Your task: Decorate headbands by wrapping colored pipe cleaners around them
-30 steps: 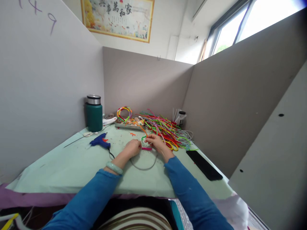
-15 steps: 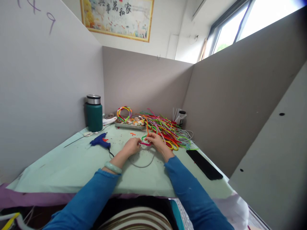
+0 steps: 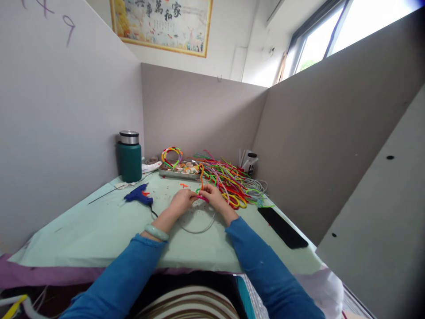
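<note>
Head view, pink strand [image 3: 203, 199], between left hand [image 3: 182, 202] and right hand [image 3: 214, 198]

Green-covered table [image 3: 99, 239] | left: teal bottle [image 3: 129, 160], upright; blue glue gun [image 3: 138, 194], on its side | back: metal tray [image 3: 179, 175]; beside it, heap of coloured fuzzy stems [image 3: 226, 173] | before tray: small orange scrap [image 3: 183, 184] | right: grey wire coil [image 3: 260, 188]; flat black slab [image 3: 282, 227]

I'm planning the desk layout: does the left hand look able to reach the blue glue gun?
Probably yes: the glue gun lies left of the left hand with no large thing between them, though the hand may first have to release a pink strip.
</note>
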Available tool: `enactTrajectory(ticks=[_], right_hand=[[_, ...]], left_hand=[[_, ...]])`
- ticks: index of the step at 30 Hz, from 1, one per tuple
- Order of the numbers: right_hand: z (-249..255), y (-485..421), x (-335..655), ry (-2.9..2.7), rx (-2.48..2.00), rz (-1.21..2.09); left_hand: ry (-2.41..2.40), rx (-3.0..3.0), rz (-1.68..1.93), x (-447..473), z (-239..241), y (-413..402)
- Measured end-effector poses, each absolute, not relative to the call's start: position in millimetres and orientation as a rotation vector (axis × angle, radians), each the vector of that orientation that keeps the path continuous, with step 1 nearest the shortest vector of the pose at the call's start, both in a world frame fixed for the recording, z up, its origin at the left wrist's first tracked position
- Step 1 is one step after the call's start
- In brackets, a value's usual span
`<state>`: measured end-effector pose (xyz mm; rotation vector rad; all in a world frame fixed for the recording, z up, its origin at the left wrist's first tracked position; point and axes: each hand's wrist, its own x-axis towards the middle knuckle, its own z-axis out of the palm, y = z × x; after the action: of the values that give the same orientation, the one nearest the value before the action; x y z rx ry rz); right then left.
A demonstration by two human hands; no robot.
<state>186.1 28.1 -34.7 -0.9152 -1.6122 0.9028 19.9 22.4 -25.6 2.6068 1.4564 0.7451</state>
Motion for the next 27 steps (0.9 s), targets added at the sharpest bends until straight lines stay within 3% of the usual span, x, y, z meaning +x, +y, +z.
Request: enactTrajectory(ticks=[20,27], right_hand=[[-38.3,30.4,182.9,-1.617,-1.031,0.703],[-42.3,33.8,183.8,-1.606,-1.043,0.704]], left_hand=[[1.452,2.749,0.870,20.1,-23.6,13.7],[1.425,2.882,0.755,20.4,-24.0,13.6]])
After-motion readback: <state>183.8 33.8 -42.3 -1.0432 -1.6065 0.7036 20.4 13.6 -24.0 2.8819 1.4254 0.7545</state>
